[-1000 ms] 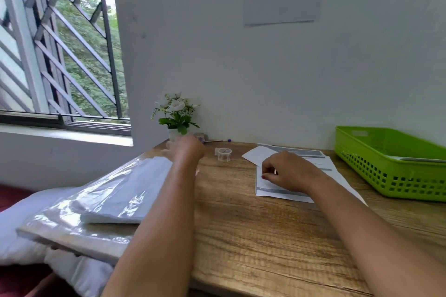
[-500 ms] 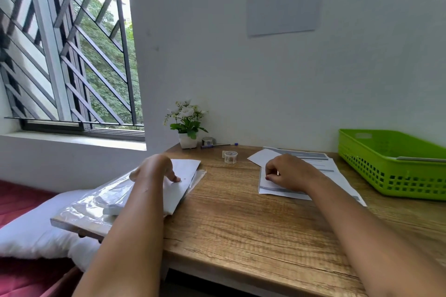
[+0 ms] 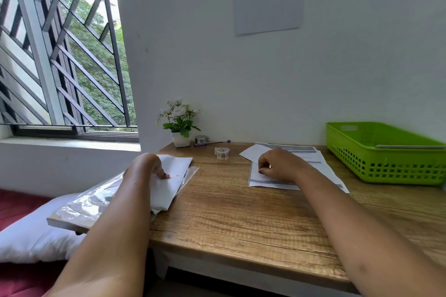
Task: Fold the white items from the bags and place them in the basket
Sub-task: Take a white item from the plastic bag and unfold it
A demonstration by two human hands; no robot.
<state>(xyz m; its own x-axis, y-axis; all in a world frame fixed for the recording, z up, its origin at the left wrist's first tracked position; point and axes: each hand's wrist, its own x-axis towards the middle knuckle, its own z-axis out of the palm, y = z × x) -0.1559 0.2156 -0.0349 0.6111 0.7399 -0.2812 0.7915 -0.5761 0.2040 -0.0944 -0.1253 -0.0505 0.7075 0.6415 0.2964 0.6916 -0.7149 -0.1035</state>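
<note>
On the wooden counter, your left hand is gripping a flat white item; draw it level from its clear plastic bag.

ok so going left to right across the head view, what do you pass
clear plastic bags → left hand gripping the white item → tape roll → right hand on the papers → green basket

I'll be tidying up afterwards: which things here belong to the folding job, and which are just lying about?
Job: white item, clear bags, striped white sheets, green basket.
Lying about: potted flowers, tape roll, pen, wall notice, pillow.
</note>
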